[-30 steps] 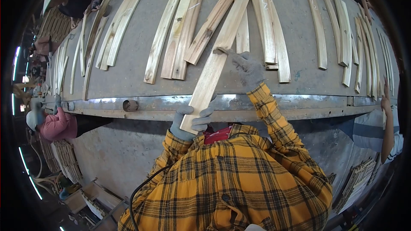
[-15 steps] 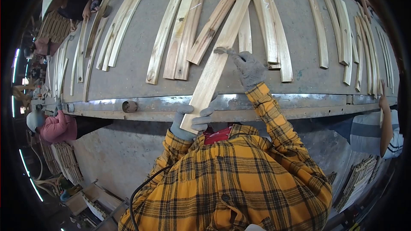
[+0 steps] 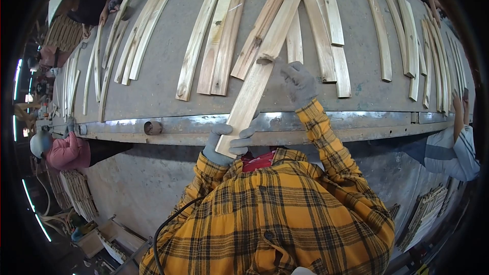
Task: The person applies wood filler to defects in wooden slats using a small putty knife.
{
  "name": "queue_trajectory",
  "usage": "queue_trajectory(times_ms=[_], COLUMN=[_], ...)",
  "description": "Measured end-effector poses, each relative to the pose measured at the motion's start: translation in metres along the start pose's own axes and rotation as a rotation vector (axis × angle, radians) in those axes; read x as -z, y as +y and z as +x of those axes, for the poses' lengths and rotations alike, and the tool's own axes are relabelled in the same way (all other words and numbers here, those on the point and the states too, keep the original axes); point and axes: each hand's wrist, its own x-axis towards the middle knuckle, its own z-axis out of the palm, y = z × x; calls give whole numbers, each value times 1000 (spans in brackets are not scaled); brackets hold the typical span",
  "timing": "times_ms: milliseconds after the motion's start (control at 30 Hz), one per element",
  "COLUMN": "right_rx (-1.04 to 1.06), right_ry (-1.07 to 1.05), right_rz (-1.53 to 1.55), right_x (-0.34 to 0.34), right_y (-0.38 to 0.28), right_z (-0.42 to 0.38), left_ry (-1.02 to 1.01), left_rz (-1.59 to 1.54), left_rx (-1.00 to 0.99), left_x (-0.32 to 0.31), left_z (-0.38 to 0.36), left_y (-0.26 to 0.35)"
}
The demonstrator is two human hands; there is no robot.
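Observation:
My left hand (image 3: pixel 222 144), in a grey glove, grips the near end of a pale wooden board (image 3: pixel 250 93). The board slants away over the table edge, its far part over other boards. A dark, rough patch (image 3: pixel 265 59) shows on its face about midway. My right hand (image 3: pixel 299 82), also gloved, hangs just right of that patch, apart from the board. Its fingers are curled together; anything between them is too small to make out. A browner board (image 3: pixel 265 23) lies against the held board's left side, and several more boards (image 3: pixel 319 30) lie to the right.
More boards (image 3: pixel 201 35) lie across the grey table (image 3: pixel 168 71), which has a metal front edge (image 3: pixel 204 122). A short pipe (image 3: pixel 153 128) sits at that edge. A person in pink (image 3: pixel 69 150) is at the left, another person (image 3: pixel 453 147) at the right, and another across the table.
My right hand has drawn back rightward from the dark patch. A board right of centre now lies farther away, and the browner board's near end has shifted right. The right-hand person's arms have moved.

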Motion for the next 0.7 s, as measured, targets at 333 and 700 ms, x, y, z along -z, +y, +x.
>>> queue_trajectory(times_ms=[333,700], right_rx=[-344,270], right_ry=[-277,-118], right_rz=[182,-454], right_x=[28,16], right_y=[-25,-21], right_z=[-36,-19], left_ry=[360,638], left_rz=[621,1346], left_rx=[-69,-192], left_x=[6,11], left_z=[-7,-12], left_y=[16,23])
